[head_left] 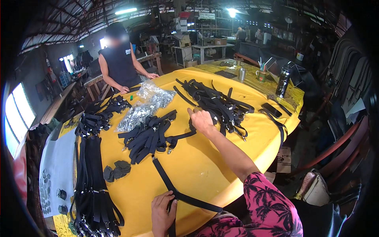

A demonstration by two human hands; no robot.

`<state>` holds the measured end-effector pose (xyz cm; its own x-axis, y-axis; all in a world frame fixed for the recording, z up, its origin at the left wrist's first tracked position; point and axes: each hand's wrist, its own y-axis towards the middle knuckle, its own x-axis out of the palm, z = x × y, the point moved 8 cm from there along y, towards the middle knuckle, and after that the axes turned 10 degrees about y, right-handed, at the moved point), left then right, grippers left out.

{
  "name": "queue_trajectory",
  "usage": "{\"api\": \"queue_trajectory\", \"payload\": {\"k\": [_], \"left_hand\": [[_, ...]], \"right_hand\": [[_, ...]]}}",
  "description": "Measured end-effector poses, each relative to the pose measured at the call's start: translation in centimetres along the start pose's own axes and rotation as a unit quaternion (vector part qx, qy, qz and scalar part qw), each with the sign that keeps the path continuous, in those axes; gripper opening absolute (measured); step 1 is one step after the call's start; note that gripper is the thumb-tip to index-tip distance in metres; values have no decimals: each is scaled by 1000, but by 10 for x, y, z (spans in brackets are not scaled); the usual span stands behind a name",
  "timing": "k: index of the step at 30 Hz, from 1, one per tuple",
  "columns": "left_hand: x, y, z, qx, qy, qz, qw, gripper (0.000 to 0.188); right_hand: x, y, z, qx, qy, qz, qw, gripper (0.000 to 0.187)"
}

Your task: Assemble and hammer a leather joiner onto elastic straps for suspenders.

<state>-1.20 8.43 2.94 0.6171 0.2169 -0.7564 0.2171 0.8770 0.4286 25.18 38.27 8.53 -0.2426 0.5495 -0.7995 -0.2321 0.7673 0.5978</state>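
Near the front of the yellow-covered table, my left hand (pixel 164 213) is closed on a pair of black Y-shaped suspenders (pixel 164 173), fingers and thumb at its joint. One strap runs away from me to a metal clip, another toward the right edge. My right hand (pixel 202 120) reaches over the middle of the table, fingers curled at a black suspender strap (pixel 182 136) trailing from the middle pile (pixel 148 138); its fingertips are partly hidden. Just beyond that hand lies a larger heap of black suspenders (pixel 221 102) with metal clips.
Clear plastic bags of metal parts (pixel 144 104) lie mid-table. Long suspenders (pixel 92 177) hang together at left, near dark folded pieces (pixel 117 170). A phone (pixel 271 110), black tumbler (pixel 282 82) and metal cup (pixel 241 74) stand or lie at right. Another person (pixel 120 63) stands across the table.
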Motion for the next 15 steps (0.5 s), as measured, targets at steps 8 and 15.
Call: {"api": "queue_trajectory", "payload": {"k": [8, 15], "left_hand": [[-7, -2, 9, -7, -5, 0, 1000, 17], [-1, -7, 3, -10, -3, -2, 1000, 18]], "right_hand": [[-31, 7, 24, 89, 88, 101, 987, 24], [-73, -3, 20, 38, 300, 212, 929, 31]]}}
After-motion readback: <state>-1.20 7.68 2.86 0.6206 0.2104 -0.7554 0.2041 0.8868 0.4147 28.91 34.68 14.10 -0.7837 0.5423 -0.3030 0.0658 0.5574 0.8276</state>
